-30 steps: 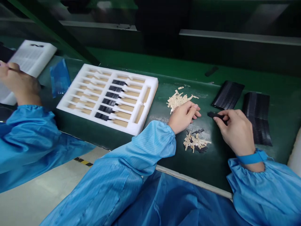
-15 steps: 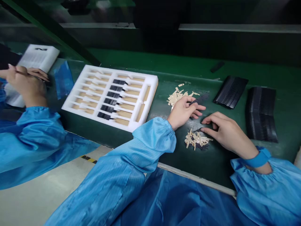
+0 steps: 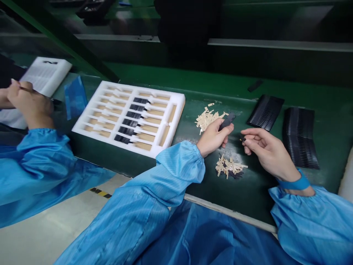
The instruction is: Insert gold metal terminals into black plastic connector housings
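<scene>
My left hand [image 3: 213, 138] is closed on a small flat black part [image 3: 227, 120], held just above the green bench [image 3: 253, 191]. My right hand [image 3: 261, 147] hovers a little to its right, its thumb and forefinger pinched on a tiny dark piece [image 3: 242, 139] that I cannot make out. A heap of small tan strips [image 3: 207, 117] lies just beyond my left hand. A second small heap of tan strips mixed with black bits [image 3: 230, 166] lies below and between the two hands.
A white foam tray [image 3: 176, 99] with slotted rows, several holding black parts, sits to the left. Two stacks of black parts [image 3: 265, 112] [image 3: 300, 136] lie at the right. A co-worker's hands [image 3: 29, 105] work at far left by another white foam block [image 3: 44, 71].
My left hand took hold of the black part and curled around it. My right hand dipped to the near heap, then lifted with a tiny piece pinched.
</scene>
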The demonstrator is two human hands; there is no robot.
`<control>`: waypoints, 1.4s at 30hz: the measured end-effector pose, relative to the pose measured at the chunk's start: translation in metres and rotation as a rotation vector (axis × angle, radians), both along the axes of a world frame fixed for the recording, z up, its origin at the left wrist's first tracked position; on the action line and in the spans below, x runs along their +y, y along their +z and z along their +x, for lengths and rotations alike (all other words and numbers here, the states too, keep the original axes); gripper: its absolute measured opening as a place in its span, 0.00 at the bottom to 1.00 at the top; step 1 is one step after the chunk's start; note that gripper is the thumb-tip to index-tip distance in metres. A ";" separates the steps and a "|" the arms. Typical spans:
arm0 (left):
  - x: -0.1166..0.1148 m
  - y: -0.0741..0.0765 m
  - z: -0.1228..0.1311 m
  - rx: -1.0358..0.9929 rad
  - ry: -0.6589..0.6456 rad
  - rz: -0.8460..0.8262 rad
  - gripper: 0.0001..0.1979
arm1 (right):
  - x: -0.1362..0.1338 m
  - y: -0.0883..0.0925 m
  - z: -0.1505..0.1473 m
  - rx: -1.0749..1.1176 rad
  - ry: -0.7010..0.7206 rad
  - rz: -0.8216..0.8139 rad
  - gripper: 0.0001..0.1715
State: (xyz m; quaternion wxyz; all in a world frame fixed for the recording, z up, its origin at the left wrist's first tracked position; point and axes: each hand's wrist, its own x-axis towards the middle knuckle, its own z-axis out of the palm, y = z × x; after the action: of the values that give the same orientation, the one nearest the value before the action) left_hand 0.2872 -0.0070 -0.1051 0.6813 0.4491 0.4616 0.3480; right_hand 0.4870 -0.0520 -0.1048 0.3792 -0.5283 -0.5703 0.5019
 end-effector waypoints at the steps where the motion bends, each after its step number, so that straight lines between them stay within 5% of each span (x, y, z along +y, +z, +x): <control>1: -0.001 0.000 -0.001 0.016 -0.038 0.021 0.07 | 0.000 -0.001 -0.001 0.030 0.002 0.000 0.17; 9: -0.004 -0.006 -0.003 0.077 -0.262 0.011 0.15 | -0.004 -0.008 -0.011 -0.022 -0.216 0.213 0.11; 18: -0.008 -0.002 -0.001 -0.166 -0.306 -0.118 0.11 | -0.006 -0.022 -0.007 0.189 -0.015 0.142 0.05; 25: -0.003 -0.005 -0.002 0.142 -0.121 0.120 0.11 | -0.003 -0.010 -0.010 0.052 -0.182 0.067 0.12; 34: -0.007 -0.018 0.000 0.310 -0.073 0.247 0.13 | -0.009 -0.009 -0.019 -0.120 -0.133 0.091 0.13; 42: -0.011 -0.011 -0.003 0.446 -0.140 0.506 0.08 | -0.011 -0.010 -0.022 -0.316 -0.226 0.271 0.05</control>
State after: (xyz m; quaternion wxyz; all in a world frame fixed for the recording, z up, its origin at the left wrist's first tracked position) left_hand 0.2843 -0.0179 -0.1160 0.4527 0.6997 0.4662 0.2969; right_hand 0.4654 -0.0630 -0.1152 0.4065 -0.6050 -0.6219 0.2862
